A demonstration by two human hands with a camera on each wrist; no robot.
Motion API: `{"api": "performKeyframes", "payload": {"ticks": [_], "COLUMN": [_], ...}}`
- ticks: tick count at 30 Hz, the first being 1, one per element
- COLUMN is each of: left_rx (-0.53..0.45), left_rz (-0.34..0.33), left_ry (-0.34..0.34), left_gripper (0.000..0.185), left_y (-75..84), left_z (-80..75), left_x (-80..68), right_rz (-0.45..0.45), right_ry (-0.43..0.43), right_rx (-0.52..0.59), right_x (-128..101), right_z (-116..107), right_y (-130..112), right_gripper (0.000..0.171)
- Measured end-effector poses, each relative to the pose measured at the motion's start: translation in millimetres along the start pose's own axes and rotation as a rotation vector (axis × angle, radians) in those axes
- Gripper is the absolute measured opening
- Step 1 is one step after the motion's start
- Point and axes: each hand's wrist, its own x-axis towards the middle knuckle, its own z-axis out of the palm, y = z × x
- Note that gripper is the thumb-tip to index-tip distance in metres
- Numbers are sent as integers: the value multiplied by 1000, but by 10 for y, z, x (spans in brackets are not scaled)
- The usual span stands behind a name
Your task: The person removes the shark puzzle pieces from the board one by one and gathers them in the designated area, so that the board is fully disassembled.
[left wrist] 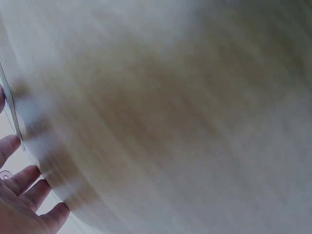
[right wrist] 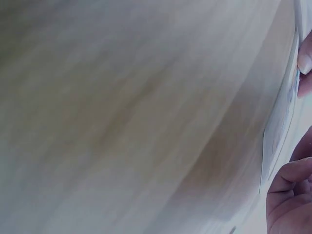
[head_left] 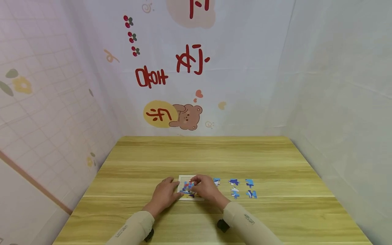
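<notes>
A small jigsaw tray [head_left: 185, 176] with a pale border lies on the wooden table, its lower part filled with blue, red and yellow picture pieces. My left hand [head_left: 163, 194] rests at the tray's left side, fingers extended along the edge and thumb at the lower left corner. Over the tray's right half, my right hand [head_left: 208, 188] has thumb and index finger bent together at a puzzle piece [head_left: 192, 183], partly hidden by the fingertips. In the left wrist view, left fingers [left wrist: 29, 178] touch the tray's edge. Curled right fingers [right wrist: 292, 183] show beside the tray in the right wrist view.
Several loose blue and white puzzle pieces [head_left: 234, 182] lie in two rows right of the tray; the nearest one [head_left: 216, 181] is close to the right hand. Beyond the table [head_left: 202, 153] hangs a white printed cloth [head_left: 245, 68], with more cloth at both sides.
</notes>
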Motion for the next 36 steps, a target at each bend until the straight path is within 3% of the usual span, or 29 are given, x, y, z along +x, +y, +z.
{"api": "performKeyframes", "payload": {"ticks": [20, 36], "left_rx": [-18, -10], "left_rz": [-57, -57], "left_ry": [-31, -32], "left_gripper": [51, 51], "left_y": [27, 34], "left_z": [-6, 9], "left_x": [7, 22], "right_rz": [66, 68], "right_ry": [64, 92], "right_rx": [-58, -82], "right_x": [-307, -461], "right_z": [-611, -820], "right_y": [305, 475], "right_gripper": [24, 23]}}
